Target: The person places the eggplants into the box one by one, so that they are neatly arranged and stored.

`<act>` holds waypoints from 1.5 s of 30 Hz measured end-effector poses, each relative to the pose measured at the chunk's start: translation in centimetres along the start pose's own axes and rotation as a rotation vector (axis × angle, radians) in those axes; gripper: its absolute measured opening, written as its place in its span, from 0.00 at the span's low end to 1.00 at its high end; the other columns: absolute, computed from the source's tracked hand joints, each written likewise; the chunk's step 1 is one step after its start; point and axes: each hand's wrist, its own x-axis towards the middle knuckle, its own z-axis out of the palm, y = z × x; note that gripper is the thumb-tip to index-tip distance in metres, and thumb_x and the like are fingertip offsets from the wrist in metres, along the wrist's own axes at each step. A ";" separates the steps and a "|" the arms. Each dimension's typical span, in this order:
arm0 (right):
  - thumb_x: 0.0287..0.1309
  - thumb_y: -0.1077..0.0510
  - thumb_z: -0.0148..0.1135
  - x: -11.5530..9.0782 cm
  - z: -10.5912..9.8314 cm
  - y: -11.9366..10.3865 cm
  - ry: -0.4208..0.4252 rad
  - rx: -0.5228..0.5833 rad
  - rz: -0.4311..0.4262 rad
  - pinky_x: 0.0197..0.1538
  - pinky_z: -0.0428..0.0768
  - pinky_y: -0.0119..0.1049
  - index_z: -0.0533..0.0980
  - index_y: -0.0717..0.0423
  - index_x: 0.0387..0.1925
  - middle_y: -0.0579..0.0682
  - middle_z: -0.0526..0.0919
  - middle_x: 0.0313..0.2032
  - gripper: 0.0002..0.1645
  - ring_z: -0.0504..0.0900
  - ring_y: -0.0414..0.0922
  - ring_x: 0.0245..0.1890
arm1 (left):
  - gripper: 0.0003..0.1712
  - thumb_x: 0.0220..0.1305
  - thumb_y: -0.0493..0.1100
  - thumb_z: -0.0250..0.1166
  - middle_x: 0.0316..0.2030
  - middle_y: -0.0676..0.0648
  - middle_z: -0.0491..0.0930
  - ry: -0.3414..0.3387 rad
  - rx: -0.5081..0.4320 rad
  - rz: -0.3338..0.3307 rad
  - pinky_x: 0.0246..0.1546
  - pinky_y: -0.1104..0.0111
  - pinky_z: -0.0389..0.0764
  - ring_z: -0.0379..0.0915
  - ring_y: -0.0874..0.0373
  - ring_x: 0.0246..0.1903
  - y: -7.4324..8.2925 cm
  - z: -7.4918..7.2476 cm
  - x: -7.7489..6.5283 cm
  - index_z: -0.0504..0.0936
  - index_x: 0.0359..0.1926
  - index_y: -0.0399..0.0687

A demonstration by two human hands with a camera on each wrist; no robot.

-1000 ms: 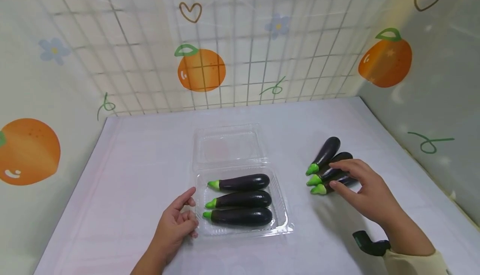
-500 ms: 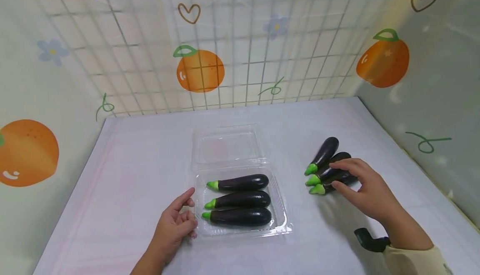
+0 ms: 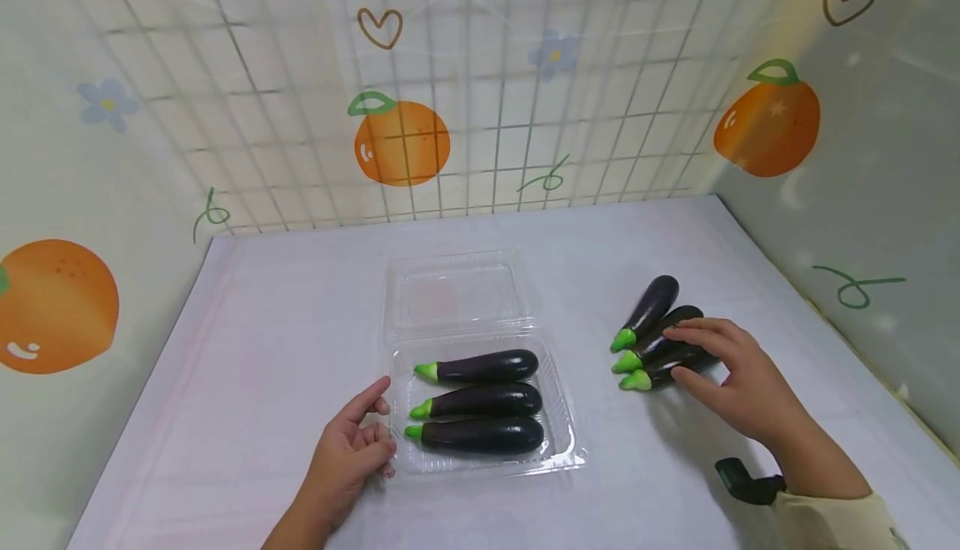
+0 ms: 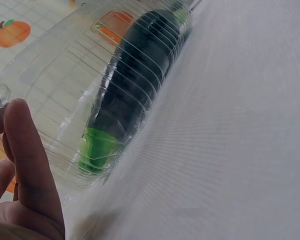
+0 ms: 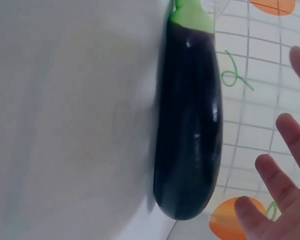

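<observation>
Three eggplants with green stems, among them the front eggplant (image 3: pixel 480 435), lie side by side in the base of a clear plastic clamshell box (image 3: pixel 562 417). Its lid (image 3: pixel 457 287) is folded back behind it. My left hand (image 3: pixel 347 442) rests at the box's left rim, index finger extended; in the left wrist view an eggplant (image 4: pixel 135 75) shows through the ribbed wall beside the thumb. On the right lie three more eggplants, the rearmost (image 3: pixel 651 310) uncovered. My right hand (image 3: pixel 742 379) hovers over the nearest eggplant (image 5: pixel 190 120), fingers spread and holding nothing, partly hiding the loose eggplants.
A white cloth covers the table (image 3: pixel 285 333). Behind stands a curtain (image 3: pixel 465 58) printed with oranges over a wire grid, and printed sheets rise at both sides. A dark curved piece (image 3: pixel 750 483) sits at the right wrist, by a cream sleeve (image 3: pixel 832 521).
My right hand shifts very slightly to the right over the loose eggplants. The left hand, the box and all the eggplants stay where they were; the head view wobbles a little.
</observation>
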 end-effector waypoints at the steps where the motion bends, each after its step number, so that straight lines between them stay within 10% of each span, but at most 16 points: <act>1: 0.49 0.66 0.76 0.0 0.0 0.1 -0.008 0.001 0.006 0.61 0.61 0.23 0.81 0.51 0.56 0.56 0.76 0.58 0.30 0.71 0.59 0.58 | 0.45 0.54 0.22 0.59 0.49 0.45 0.62 0.000 -0.001 -0.002 0.24 0.75 0.82 0.71 0.68 0.26 0.0 0.0 0.0 0.61 0.75 0.36; 6: 0.50 0.65 0.75 0.1 0.2 0.4 -0.056 0.017 0.048 0.57 0.68 0.66 0.79 0.53 0.58 0.60 0.73 0.62 0.31 0.67 0.66 0.62 | 0.46 0.53 0.22 0.59 0.49 0.46 0.62 0.002 -0.005 -0.009 0.24 0.75 0.82 0.71 0.69 0.26 -0.1 -0.1 -0.1 0.61 0.75 0.36; 9: 0.50 0.65 0.75 0.2 0.3 0.7 -0.074 0.027 0.066 0.55 0.66 0.73 0.79 0.55 0.59 0.62 0.71 0.63 0.31 0.65 0.70 0.63 | 0.46 0.53 0.22 0.59 0.49 0.46 0.62 0.000 -0.007 -0.008 0.24 0.75 0.82 0.71 0.69 0.26 -0.2 -0.1 -0.1 0.60 0.75 0.36; 45: 0.51 0.63 0.75 0.4 0.6 2.7 -0.196 -0.042 0.193 0.55 0.67 0.74 0.74 0.59 0.62 0.69 0.70 0.64 0.36 0.65 0.74 0.63 | 0.46 0.55 0.23 0.59 0.50 0.45 0.60 -0.014 -0.006 -0.050 0.26 0.75 0.82 0.71 0.66 0.28 0.0 -0.6 0.3 0.61 0.76 0.42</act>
